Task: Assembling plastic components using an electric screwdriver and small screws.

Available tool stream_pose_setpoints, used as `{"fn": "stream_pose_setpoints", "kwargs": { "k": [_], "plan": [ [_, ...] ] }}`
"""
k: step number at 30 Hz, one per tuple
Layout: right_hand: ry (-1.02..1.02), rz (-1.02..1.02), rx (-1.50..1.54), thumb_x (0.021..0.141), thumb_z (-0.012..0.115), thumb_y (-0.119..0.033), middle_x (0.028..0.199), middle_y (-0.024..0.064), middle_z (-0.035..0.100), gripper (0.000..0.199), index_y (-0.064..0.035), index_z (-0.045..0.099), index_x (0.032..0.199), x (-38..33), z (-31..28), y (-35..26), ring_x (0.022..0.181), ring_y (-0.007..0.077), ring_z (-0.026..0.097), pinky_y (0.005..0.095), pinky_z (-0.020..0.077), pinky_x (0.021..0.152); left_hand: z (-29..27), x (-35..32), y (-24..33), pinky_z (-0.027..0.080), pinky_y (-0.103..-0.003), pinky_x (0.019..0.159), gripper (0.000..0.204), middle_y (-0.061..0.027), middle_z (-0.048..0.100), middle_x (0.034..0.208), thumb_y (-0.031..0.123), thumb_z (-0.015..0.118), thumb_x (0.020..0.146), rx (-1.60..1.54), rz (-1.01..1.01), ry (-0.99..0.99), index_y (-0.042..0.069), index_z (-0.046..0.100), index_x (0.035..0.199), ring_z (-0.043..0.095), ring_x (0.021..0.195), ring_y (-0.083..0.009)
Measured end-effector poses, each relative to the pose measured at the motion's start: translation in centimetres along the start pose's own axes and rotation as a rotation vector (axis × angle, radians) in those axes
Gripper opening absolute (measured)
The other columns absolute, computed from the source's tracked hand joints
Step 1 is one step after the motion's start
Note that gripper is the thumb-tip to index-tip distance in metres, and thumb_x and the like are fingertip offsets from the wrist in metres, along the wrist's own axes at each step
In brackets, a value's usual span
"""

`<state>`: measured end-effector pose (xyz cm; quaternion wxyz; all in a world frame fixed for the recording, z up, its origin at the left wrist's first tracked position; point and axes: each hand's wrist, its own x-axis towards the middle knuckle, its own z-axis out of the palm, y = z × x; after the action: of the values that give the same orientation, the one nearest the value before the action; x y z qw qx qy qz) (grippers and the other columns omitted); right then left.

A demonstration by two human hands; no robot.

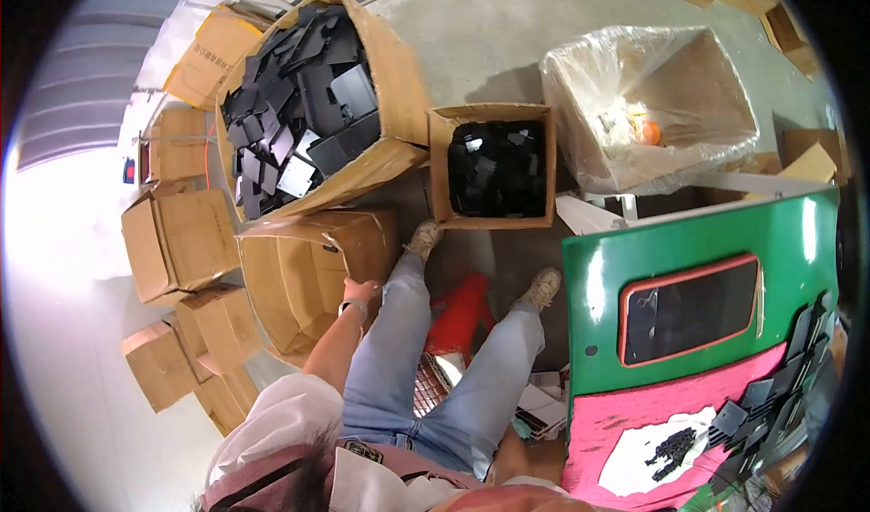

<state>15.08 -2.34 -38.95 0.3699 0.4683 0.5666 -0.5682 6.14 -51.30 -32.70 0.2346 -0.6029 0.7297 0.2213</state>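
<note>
My left hand (361, 291), with a light band at the wrist, is closed on the near right edge of an open cardboard box (367, 240) beside my left leg. Its fingertips are partly hidden by the box wall. Inside, that box shows bare brown walls and a small dark spot. Of my right arm only a bit of skin shows by my right thigh; the hand is out of sight. Beyond my left hand, a large carton (394, 86) is heaped with flat black plastic pieces (313, 91). Ahead of my feet, a smaller carton (438, 168) holds more black pieces.
A green-topped table (594, 331) at my right bears a phone (693, 308), a pink mat (598, 421) and stacked black parts (779, 394). A plastic-lined box (671, 77) stands behind it. Closed cartons (186, 240) pile up at left. Something red (459, 317) lies between my legs.
</note>
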Motion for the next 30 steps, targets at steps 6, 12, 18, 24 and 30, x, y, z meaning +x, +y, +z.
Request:
{"fn": "stream_pose_setpoints", "kwargs": {
  "k": [6, 12, 18, 24, 30],
  "plan": [
    [0.037, -0.028, 0.007, 0.082, 0.054, -0.013, 0.102, 0.0184, 0.065, 0.029, 0.002, 0.061, 0.106, -1.1, 0.3, 2.0, 0.094, 0.031, 0.063, 0.0425, 0.0485, 0.082, -0.4, 2.3, -1.9, 0.048, -0.038, 0.09, 0.073, -0.0233, 0.056, 0.118, 0.031, 0.074, 0.069, 0.127, 0.017, -0.067, -0.004, 0.034, 0.12, 0.057, 0.108, -0.0327],
    [0.163, -0.068, -0.022, 0.081, 0.054, -0.012, 0.101, 0.0191, 0.065, 0.028, 0.0019, 0.062, 0.105, -3.9, 0.5, 5.2, 0.094, 0.0323, 0.063, 0.0434, 0.0487, 0.081, 1.4, 6.4, -3.8, 0.049, -0.04, 0.083, 0.067, -0.0223, 0.057, 0.106, 0.024, 0.072, 0.071, 0.154, 0.167, 0.082, -0.005, 0.033, 0.115, 0.059, 0.099, -0.0318],
    [0.313, -0.135, -0.104, 0.08, 0.053, -0.011, 0.099, 0.0198, 0.065, 0.028, 0.0018, 0.062, 0.104, -7.2, 0.0, 7.3, 0.093, 0.0336, 0.063, 0.0444, 0.0488, 0.081, 2.0, 7.3, -4.6, 0.051, -0.043, 0.074, 0.059, -0.0205, 0.058, 0.092, 0.016, 0.069, 0.071, 0.142, 0.265, 0.13, -0.005, 0.032, 0.111, 0.061, 0.087, -0.0309],
    [0.582, -0.325, -0.336, 0.08, 0.053, -0.01, 0.098, 0.0205, 0.065, 0.027, 0.0017, 0.062, 0.102, -8.3, -1.6, 8.8, 0.092, 0.035, 0.063, 0.0453, 0.0489, 0.08, 3.6, 14.2, -3.7, 0.052, -0.043, 0.071, 0.055, -0.0211, 0.059, 0.088, 0.012, 0.069, 0.072, 0.891, 0.587, 0.046, -0.006, 0.029, 0.105, 0.062, 0.082, -0.0317],
    [0.843, -0.722, -0.741, 0.079, 0.053, -0.009, 0.097, 0.0213, 0.066, 0.027, 0.0016, 0.063, 0.101, -13.8, -2.4, 5.5, 0.092, 0.0363, 0.063, 0.0462, 0.0491, 0.08, 3.7, 14.8, -5.7, 0.052, -0.042, 0.073, 0.05, -0.0243, 0.062, 0.091, 0.012, 0.07, 0.072, 0.442, 0.71, 0.022, -0.011, 0.035, 0.098, 0.063, 0.082, -0.0351]
  ]
}}
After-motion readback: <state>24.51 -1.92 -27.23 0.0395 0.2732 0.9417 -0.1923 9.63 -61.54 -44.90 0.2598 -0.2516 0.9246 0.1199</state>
